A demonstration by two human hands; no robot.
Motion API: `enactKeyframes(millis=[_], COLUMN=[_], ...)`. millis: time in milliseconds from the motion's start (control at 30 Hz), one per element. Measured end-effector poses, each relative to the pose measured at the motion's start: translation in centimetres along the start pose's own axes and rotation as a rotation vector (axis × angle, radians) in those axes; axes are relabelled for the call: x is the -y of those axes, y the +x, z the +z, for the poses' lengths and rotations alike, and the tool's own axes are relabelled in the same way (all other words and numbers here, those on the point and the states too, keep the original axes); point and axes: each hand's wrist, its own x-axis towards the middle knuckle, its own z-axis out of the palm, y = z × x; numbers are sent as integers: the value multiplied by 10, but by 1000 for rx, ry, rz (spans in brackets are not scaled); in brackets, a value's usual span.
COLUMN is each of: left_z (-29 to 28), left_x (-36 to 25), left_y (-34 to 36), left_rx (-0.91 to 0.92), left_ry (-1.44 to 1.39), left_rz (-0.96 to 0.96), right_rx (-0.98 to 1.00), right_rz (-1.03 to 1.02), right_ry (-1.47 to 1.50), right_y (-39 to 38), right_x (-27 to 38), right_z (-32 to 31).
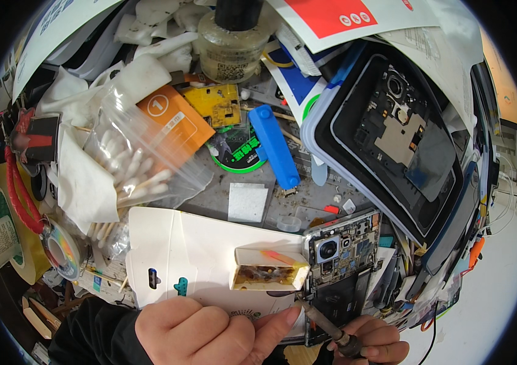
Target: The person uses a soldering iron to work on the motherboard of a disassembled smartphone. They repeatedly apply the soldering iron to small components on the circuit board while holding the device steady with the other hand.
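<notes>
- The opened phone [343, 267] lies near the person, right of centre on the cluttered table [307, 201]; its back is off, baring a dense circuit board with a round camera lens and small metal shields.
- The soldering iron [325, 325] is a slim metal rod with a dark collar; its tip meets the phone's lower left edge.
- The right hand [371, 344] is curled around the iron's collar at the near edge, fingers closed on it.
- The left hand [209, 334] comes from a dark sleeve, loosely curled, thumb stretched toward the iron's tip, resting on the white card [185, 243]; whether it pinches anything I cannot tell.
- A small open cardboard box [269, 267], stained amber inside, sits on the card just left of the phone.
- Farther off, a glossy black phone back [392, 140] with exposed parts rests in a pale blue tray at right.
- A blue plastic bar [273, 146] lies at centre, beside a clear crinkled bag of cotton swabs [130, 164] to the left.
- A rounded, cloudy glass bottle [234, 42] stands at the far edge.
- A yellow tape roll [18, 243] sits at far left.
</notes>
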Motion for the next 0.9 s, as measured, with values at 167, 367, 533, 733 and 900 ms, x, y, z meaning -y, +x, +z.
enactKeyframes(millis=[167,367,533,733,900], left_z=[18,15,5,-2,-5], left_x=[-24,-20,-6,0,3], left_y=[6,1,1,1,0], left_rx=[-161,-151,-43,30,48], left_ry=[2,7,-6,0,4], left_rz=[-392,-348,-121,13,51], right_rx=[-9,-8,12,23,27], right_rz=[-8,0,4,-1,-2], right_ry=[9,-2,10,24,16], right_y=[1,2,2,2,1], right_x=[-1,0,0,0,0], right_z=[1,2,-1,-2,-3])
